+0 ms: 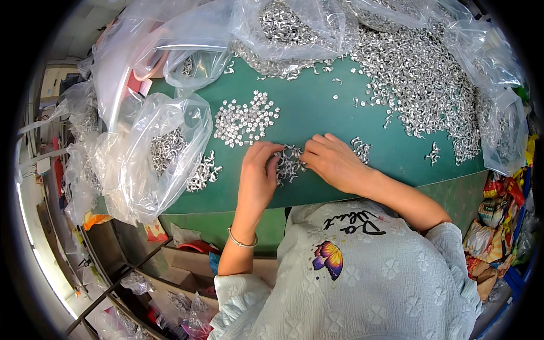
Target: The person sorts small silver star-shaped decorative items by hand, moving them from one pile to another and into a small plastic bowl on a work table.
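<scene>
Between my two hands, a small heap of curved silvery metal pieces (290, 164) lies on the green tabletop (317, 116). My left hand (260, 165) is at the heap's left side, thumb and fingers curled in at its edge. My right hand (331, 158) bends over the heap's right side, its fingertips pinched together at the pieces. What either set of fingertips holds is too small to make out. Beyond my left hand spreads a patch of small flower-shaped metal pieces (246, 119). A little pile of metal pieces (361, 149) sits just past my right hand.
A large mound of silvery metal pieces (422, 79) covers the table's right side. Clear plastic bags (181, 119) holding similar parts stand at the left and back. A loose pile (205, 173) lies by the left bag. Compartments with bagged items (170, 300) are below, left of my lap.
</scene>
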Demonstrator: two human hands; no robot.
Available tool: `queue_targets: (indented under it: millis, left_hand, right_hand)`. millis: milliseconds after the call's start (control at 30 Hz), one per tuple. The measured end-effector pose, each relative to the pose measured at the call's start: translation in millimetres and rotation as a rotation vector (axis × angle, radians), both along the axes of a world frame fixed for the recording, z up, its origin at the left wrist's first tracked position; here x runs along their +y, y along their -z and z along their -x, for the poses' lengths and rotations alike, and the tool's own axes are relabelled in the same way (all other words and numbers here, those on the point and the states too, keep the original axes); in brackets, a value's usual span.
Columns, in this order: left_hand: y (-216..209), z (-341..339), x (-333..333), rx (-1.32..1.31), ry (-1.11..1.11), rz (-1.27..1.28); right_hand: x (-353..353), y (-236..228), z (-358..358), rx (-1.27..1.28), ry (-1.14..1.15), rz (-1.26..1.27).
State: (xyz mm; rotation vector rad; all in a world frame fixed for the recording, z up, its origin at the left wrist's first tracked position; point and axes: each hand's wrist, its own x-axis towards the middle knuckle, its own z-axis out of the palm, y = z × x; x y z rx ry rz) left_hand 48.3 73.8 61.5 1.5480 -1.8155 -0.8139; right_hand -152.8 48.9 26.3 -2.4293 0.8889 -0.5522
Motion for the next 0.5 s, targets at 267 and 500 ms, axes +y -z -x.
queue_targets:
  millis: [267,500]
  left_hand:
    - [11.4,3.2,6.7,-0.068,-0.037,0.023]
    - [15.4,4.2,9.7,-0.099,-0.041,0.081]
  right_hand:
    - [-3.6,-14.8,18.9,-0.067,0.071,-0.086]
    - [-12.2,-16.1,15.6,-0.121,0.12,-0.119]
